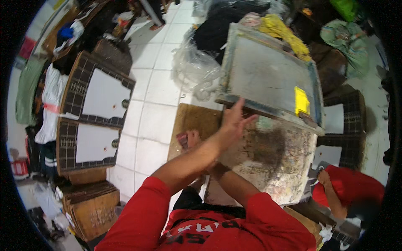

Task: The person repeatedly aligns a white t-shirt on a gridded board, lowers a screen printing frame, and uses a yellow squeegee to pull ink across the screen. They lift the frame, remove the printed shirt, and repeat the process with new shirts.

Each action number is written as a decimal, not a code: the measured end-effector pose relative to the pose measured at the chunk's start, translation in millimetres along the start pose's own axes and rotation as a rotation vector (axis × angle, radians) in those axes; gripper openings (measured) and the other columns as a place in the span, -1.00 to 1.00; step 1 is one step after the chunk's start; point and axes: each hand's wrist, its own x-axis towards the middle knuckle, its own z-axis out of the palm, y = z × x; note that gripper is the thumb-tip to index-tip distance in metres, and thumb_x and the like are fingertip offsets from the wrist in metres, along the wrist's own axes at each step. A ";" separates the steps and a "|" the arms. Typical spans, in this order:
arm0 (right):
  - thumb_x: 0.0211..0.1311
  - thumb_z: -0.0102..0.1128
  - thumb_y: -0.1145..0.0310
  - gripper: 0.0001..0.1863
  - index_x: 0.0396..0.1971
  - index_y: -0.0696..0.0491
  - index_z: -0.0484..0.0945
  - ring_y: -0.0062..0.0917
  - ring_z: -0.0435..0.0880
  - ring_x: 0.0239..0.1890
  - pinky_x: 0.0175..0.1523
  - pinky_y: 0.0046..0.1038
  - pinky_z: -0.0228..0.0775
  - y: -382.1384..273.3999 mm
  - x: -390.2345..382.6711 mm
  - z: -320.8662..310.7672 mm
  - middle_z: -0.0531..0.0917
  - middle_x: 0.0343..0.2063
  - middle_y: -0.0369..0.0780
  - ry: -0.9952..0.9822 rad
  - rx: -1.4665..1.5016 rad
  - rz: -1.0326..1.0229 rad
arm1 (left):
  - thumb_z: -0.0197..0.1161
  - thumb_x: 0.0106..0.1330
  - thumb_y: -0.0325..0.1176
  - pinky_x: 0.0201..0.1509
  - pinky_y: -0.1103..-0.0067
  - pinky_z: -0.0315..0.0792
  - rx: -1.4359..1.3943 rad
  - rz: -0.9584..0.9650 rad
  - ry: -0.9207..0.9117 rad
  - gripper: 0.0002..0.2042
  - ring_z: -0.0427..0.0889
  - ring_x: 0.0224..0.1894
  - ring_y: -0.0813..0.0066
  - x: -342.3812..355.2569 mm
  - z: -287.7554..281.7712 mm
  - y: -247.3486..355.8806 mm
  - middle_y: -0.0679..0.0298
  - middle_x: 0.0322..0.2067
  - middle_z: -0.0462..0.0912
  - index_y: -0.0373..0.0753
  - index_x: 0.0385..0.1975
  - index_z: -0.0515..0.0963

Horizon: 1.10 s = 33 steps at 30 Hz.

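Note:
My forearms cross, the left over the right. My left hand (234, 123) is at the near left corner of a screen-printing frame (272, 65), fingers spread, the index finger against its edge. A yellow patch (301, 101) marks the grey mesh near the frame's right side. The frame sits over the far part of a stained worktop (268, 163). Reaching leftward beneath my left arm, my right hand (191, 139) is closed around a small dark-red object (182, 139), mostly hidden by the fingers. It is above a brown board (188, 119).
Dark gridded boards (71, 94) bearing white cut panels (104, 94) stand at the left, with similar ones at the right. Another person in red (351, 188) is at the lower right. Clear plastic (192, 69) lies on the tiled floor (155, 121). Yellow cloth (284, 33) lies behind the frame.

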 end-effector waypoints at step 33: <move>0.20 0.31 0.47 -0.67 -0.02 0.13 0.56 -0.14 0.43 0.18 0.31 -0.07 0.24 -235.9 -13.6 -7.5 0.52 0.02 -0.07 0.541 -0.046 -0.377 | 0.46 0.27 -0.11 -0.31 0.42 0.63 1.119 0.133 0.897 -0.56 0.77 -0.32 0.37 -375.9 -681.4 147.2 0.08 -0.28 0.78 -0.28 0.00 0.63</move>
